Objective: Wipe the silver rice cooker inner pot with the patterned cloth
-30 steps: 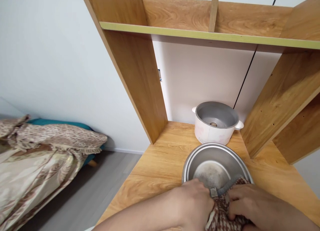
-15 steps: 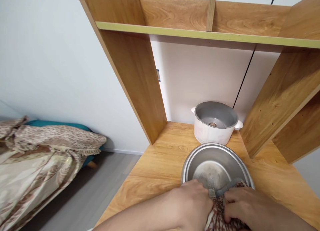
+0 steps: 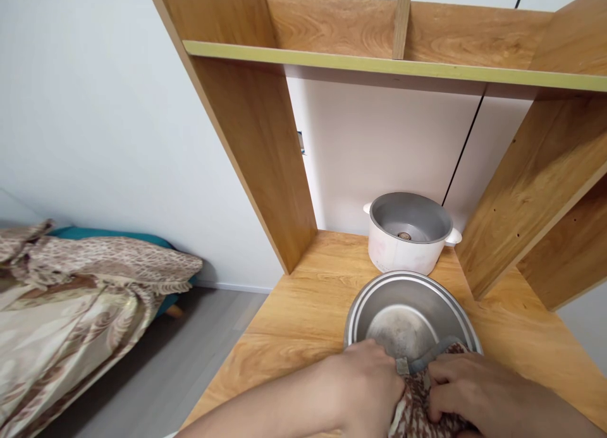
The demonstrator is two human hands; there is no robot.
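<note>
A patterned brown-and-white cloth (image 3: 413, 403) with a grey edge hangs over the near rim of a round metal pot (image 3: 359, 321). My left hand (image 3: 363, 378) is closed in a fist at the pot's near rim, gripping the cloth's left side; its thumb is hidden. Curled fingers of my right hand (image 3: 462, 387) pinch the cloth on the other side. Behind the pot stands a white rice cooker body (image 3: 401, 256) with a grey inside and side handles.
Wooden side panels (image 3: 256, 160) rise left and right of the wooden tabletop (image 3: 289, 324). A shelf (image 3: 341, 57) with a yellow-green front edge crosses above. At the far left is a bed (image 3: 71, 299) with a patterned cover, beside the grey floor (image 3: 213, 324).
My right hand has shifted very slightly to the right with the cloth. My left hand, the pot and the rice cooker body look nearly the same.
</note>
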